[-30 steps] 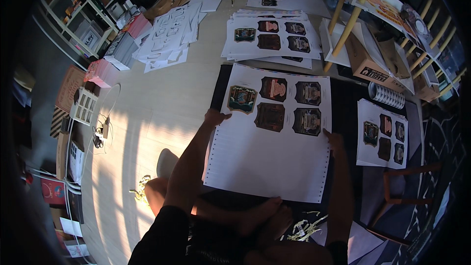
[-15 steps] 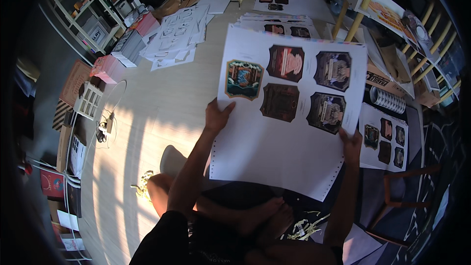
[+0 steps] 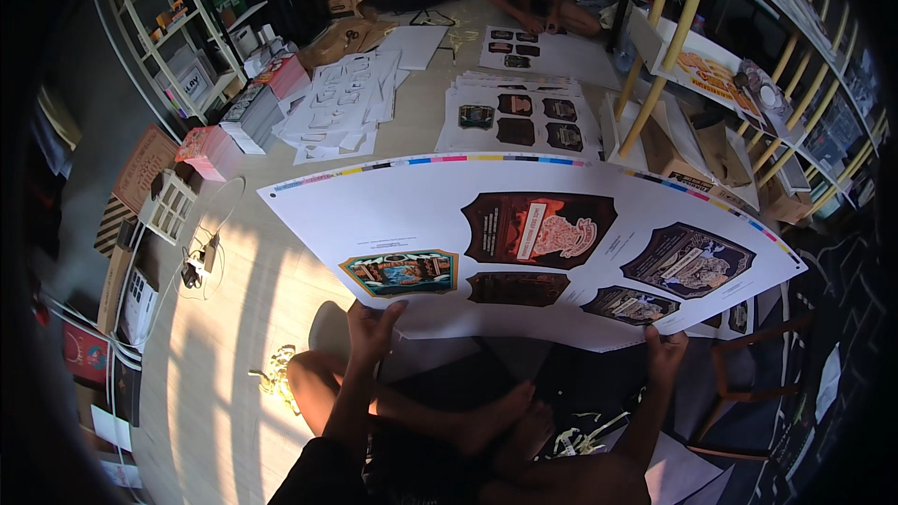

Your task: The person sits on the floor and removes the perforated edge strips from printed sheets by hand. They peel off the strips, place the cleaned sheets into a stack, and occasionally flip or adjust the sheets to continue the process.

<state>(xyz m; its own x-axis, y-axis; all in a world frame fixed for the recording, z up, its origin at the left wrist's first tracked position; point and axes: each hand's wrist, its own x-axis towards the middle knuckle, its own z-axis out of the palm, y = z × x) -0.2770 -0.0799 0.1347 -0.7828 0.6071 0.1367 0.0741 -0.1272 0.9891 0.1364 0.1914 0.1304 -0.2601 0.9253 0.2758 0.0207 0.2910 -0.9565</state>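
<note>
Rack right, wooden poles, loaded. Shelf left, pale box on it. Printed sheet bowed, raised above dark mat, blocking most of right-side print stack. Cardboard box on rack's lower tier. Left hand, right hand mostly closed, thumbs on top, pinching sheet's near edge.

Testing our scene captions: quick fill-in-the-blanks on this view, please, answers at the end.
The left hand and right hand hold a printed sheet showing ____ labels.
Its top-centre label is mainly ____.
The cut-out sheets lie to the ____ of the sheet stack.

Missing words: five; red; left.
</note>
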